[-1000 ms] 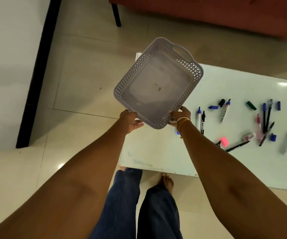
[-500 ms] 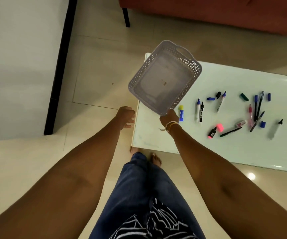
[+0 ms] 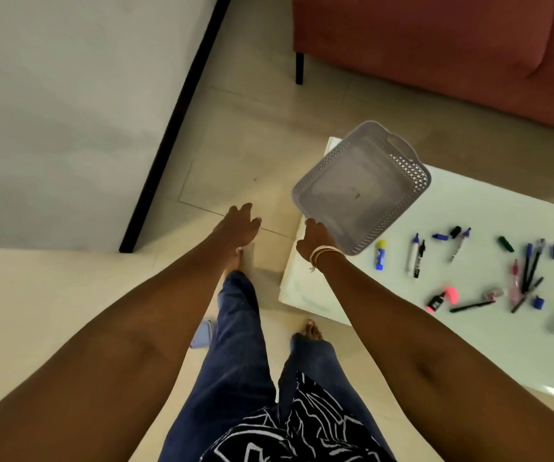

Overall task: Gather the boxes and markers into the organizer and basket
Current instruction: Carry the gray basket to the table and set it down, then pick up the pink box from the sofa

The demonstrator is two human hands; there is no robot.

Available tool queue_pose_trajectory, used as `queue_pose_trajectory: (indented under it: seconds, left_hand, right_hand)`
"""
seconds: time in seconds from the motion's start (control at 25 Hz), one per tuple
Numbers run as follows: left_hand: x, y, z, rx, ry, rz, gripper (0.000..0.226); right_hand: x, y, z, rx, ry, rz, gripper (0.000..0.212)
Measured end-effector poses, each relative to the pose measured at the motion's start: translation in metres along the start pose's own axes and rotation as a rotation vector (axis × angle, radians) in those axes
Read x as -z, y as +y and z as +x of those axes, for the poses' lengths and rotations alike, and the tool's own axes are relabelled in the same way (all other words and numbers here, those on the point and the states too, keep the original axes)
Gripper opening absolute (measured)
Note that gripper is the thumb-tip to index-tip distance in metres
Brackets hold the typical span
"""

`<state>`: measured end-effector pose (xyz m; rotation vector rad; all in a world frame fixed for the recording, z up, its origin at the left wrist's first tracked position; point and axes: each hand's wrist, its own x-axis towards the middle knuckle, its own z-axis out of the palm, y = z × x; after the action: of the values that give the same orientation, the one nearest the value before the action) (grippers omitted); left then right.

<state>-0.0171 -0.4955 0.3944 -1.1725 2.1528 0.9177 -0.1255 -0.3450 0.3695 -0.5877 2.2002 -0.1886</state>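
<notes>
My right hand (image 3: 315, 240) grips the near corner of an empty grey lattice basket (image 3: 399, 208), holding it tilted above the left end of the white table (image 3: 469, 345). My left hand (image 3: 239, 226) hangs over the floor to the left of the basket, fingers spread and holding nothing. Several markers and pens (image 3: 525, 271) lie scattered on the table to the right, with loose caps among them. A blue glue stick with a yellow cap (image 3: 380, 255) lies just right of the basket, and a pink highlighter (image 3: 442, 298) lies nearer the front edge.
A red sofa (image 3: 435, 45) stands beyond the table. A grey wall panel with a black edge (image 3: 169, 128) runs along the left. My legs and bare feet stand on the tiled floor beside the table's left corner. A small pale blue object (image 3: 202, 335) lies on the floor by my left leg.
My left hand let go of the basket and moved away to the left, opening out. The right hand alone now carries the basket over the table's left end. I stepped along the table.
</notes>
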Motion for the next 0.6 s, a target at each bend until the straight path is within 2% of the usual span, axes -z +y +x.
queue_pose_trajectory:
  seconds: [0.16, 0.32, 0.6]
  left_hand:
    - [0.068, -0.021, 0.045, -0.006, 0.047, 0.013, 0.055]
    - [0.132, -0.038, 0.085, 0.007, -0.008, 0.026, 0.057]
    - [0.22, -0.003, 0.171, -0.075, -0.025, 0.079, 0.057]
  right_hand:
    - [0.004, -0.058, 0.043, -0.066, 0.02, 0.085, 0.049]
    - [0.017, -0.124, 0.077, -0.13, -0.013, 0.146, 0.05]
    - [0.074, -0.187, 0.155, -0.12, 0.038, 0.261, 0.049]
